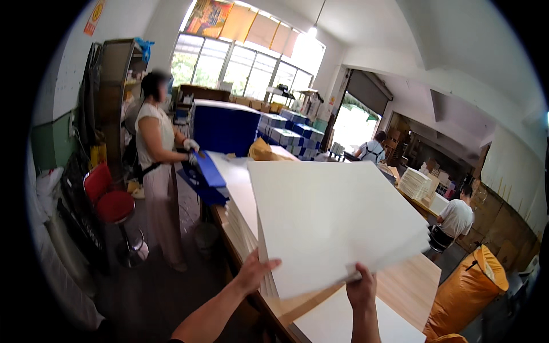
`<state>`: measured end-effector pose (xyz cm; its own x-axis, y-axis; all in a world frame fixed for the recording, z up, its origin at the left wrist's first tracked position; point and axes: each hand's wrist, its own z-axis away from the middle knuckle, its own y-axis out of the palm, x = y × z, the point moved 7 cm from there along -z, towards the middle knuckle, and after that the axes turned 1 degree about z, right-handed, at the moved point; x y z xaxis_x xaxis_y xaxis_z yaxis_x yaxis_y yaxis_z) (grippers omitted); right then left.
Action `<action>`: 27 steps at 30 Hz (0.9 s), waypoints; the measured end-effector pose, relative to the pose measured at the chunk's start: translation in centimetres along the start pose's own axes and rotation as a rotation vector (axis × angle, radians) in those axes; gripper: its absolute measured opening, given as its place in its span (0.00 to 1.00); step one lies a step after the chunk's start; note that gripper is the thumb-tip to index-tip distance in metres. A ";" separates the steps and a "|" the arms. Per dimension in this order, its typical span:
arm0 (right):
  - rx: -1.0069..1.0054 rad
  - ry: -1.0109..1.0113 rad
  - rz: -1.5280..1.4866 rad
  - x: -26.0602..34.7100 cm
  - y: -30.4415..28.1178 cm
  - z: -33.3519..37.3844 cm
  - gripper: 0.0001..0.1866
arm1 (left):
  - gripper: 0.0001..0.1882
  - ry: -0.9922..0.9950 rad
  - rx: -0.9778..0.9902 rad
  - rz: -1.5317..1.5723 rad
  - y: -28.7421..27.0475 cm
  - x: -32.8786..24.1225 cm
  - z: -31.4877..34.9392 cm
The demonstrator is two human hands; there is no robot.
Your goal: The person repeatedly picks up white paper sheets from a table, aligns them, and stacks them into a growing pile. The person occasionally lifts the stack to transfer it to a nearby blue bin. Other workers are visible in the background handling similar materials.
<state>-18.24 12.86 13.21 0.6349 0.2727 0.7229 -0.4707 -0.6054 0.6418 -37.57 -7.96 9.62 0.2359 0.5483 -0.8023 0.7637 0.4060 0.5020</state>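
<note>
A thin stack of large white board sheets [337, 217] is held up in front of me, tilted over the table, its edges staggered at the right corner. My left hand [256, 273] grips the near left edge, thumb on top and fingers underneath. My right hand [361, 286] is closed on the near edge, further right. Below, another white sheet [343, 320] lies on the wood-grain tabletop [412, 280]. A pile of white sheets [237, 223] stands along the table's left side, partly hidden by the held stack.
Across the table at left, a gloved person [157, 137] handles a blue sheet [211, 168]. Behind stands a tall blue stack [226, 128]; brown paper [269, 150] lies nearer. A red stool [114, 200] is at left, an orange bag [466, 291] at right. Two other people sit further right.
</note>
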 end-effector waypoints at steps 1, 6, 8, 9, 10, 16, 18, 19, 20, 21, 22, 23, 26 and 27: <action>0.005 0.022 -0.035 -1.5 -0.2 -3.7 0.28 | 0.23 0.015 -0.055 0.064 -0.7 -0.5 -2.2; -0.032 0.280 -0.077 -13.2 0.7 -16.6 0.06 | 0.22 -0.056 -0.215 0.137 -8.4 -0.4 -8.8; -0.229 0.304 0.064 -17.4 0.0 -16.8 0.07 | 0.22 -0.142 -0.323 0.228 -10.8 1.0 -9.7; -0.204 0.212 0.046 -17.6 -0.3 -17.2 0.09 | 0.22 -0.130 -0.391 0.172 -11.7 1.3 -9.9; -0.187 0.272 0.036 -18.9 0.6 -16.9 0.10 | 0.22 -0.119 -0.407 0.155 -13.0 1.1 -9.4; -0.194 0.336 -0.021 -16.7 -0.5 -16.0 0.14 | 0.27 -0.255 -0.380 0.235 -11.2 2.7 -10.3; -0.140 0.343 -0.201 -16.1 1.5 -14.5 0.17 | 0.28 -0.218 -0.357 0.223 -10.9 2.1 -10.3; -0.113 0.350 -0.286 -16.2 1.8 -13.2 0.18 | 0.28 -0.216 -0.363 0.223 -10.9 1.9 -10.3; -0.031 0.230 -0.141 -17.1 -0.3 -12.0 0.16 | 0.29 -0.216 -0.358 0.228 -10.5 1.8 -10.6; -0.043 0.163 0.037 -16.7 -0.2 -6.9 0.18 | 0.29 -0.212 -0.376 0.235 -11.1 1.4 -10.3; -0.079 0.086 0.222 -15.3 -0.3 -1.4 0.20 | 0.29 -0.213 -0.377 0.248 -10.8 1.3 -10.4; 0.043 0.155 0.354 -13.9 -0.6 4.2 0.16 | 0.29 -0.215 -0.387 0.265 -10.9 1.4 -10.3; -0.198 0.334 0.613 -7.8 -8.5 21.7 0.10 | 0.26 -0.159 -0.335 0.356 -11.0 3.2 -11.8; -0.320 0.266 0.932 -4.6 -12.5 25.6 0.09 | 0.26 -0.120 -0.327 0.357 -11.3 3.4 -12.1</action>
<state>0.37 0.03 -4.72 -0.2056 -0.0242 0.9783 -0.8744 -0.4444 -0.1948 -52.69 -1.83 5.15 0.5308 0.6146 -0.5835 0.3987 0.4264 0.8119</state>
